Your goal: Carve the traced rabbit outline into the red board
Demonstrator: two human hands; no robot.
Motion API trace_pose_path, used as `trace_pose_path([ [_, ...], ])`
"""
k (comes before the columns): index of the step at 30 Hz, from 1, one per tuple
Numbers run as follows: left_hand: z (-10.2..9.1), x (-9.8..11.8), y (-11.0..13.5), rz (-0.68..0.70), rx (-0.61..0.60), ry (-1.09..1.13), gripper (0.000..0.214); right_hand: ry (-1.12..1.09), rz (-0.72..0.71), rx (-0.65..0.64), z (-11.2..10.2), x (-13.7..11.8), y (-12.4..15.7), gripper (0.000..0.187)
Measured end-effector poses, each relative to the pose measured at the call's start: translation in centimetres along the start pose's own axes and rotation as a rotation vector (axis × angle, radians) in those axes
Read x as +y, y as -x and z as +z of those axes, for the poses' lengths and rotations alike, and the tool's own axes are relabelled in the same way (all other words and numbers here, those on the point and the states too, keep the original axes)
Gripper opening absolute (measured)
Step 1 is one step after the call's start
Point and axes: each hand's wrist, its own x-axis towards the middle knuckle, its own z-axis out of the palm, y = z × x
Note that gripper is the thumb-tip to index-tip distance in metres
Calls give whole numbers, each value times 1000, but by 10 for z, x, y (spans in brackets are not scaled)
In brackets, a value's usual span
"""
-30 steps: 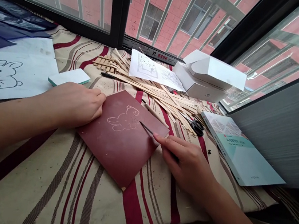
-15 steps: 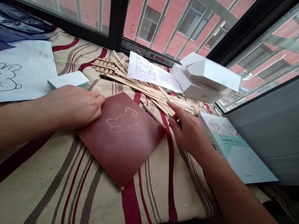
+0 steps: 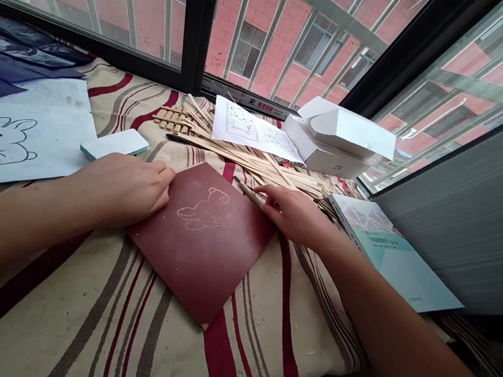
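Observation:
A reddish-brown board [image 3: 204,269] lies on the striped cloth, with a rabbit outline [image 3: 205,210] in pale thin lines on its upper half. My left hand [image 3: 140,189] is closed at the board's left edge, its fingers curled over that edge; the fingertips are hidden. Along the board's upper right edge lies a slim carving tool [image 3: 250,194] with a light wooden handle and a dark tip pointing up and left. My right hand [image 3: 296,216] has its thumb and fingers closed around the handle.
Left are a paper with a rabbit drawing [image 3: 62,126] and a white-and-teal block [image 3: 116,144]. Behind the board lie thin wooden strips [image 3: 255,159], a black pen [image 3: 177,138], a printed sheet [image 3: 241,122] and a white box [image 3: 347,130]. A pale green book [image 3: 402,258] lies right, windows behind.
My right hand has moved left, from beside the carving tool onto its handle, and its fingers have closed. My left hand and the board stay in place; the view has shifted slightly.

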Motion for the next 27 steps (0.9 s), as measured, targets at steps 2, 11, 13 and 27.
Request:
trace_pose_path([
  [2,0,0,-1,-10,10,4,30,-19,4,-33,-5,2,-5,38],
  [11,-2,2,-3,-56,-34,-11,28,-532,-74,297,-45,-11,-25,21],
  [13,-2,2,-2,-67,-44,-14,27,-878,-176,347,-47,-17,-27,13],
  [27,3,0,-3,-71,-42,-73,23,-1644,-254,491,-11,-46,-41,57],
])
